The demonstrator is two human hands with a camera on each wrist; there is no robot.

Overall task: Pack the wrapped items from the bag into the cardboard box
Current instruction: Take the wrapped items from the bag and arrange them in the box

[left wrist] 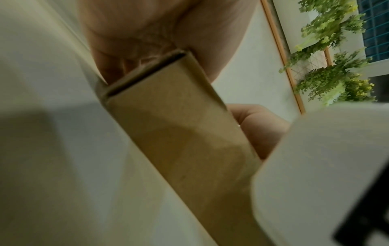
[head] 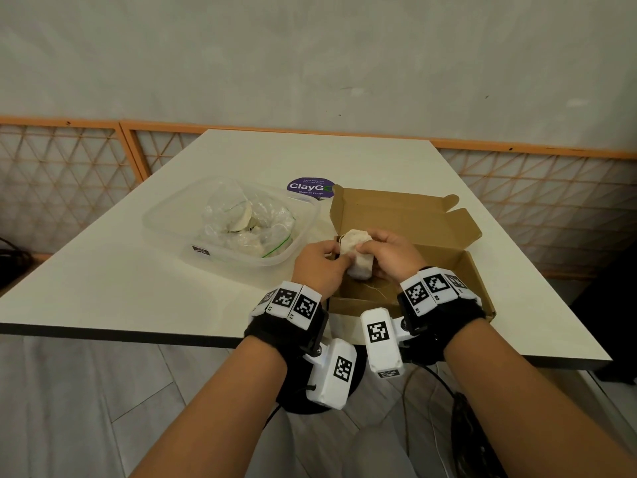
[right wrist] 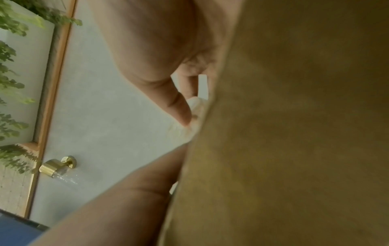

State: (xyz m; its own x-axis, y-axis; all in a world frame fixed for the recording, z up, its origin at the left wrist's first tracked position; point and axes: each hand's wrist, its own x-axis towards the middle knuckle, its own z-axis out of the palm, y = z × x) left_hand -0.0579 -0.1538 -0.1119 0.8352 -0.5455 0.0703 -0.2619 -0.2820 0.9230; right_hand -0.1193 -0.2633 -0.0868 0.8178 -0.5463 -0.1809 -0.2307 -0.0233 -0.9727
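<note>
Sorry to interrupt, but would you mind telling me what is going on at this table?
A person is packing. Both the left hand and the right hand hold one pale wrapped item over the open cardboard box. More wrapped items sit in a clear bag inside a plastic tub left of the box.

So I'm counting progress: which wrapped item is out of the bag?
The pale bundle held by both hands over the box; the rest remain bagged.

Hidden behind the left hand (head: 319, 267) and right hand (head: 393, 251): part of the wrapped item (head: 358, 253). Blurred in the wrist views: cardboard box (left wrist: 179, 133), filling the right of the right wrist frame. Illegible at centre: small print on the purple sticker (head: 308, 188).
</note>
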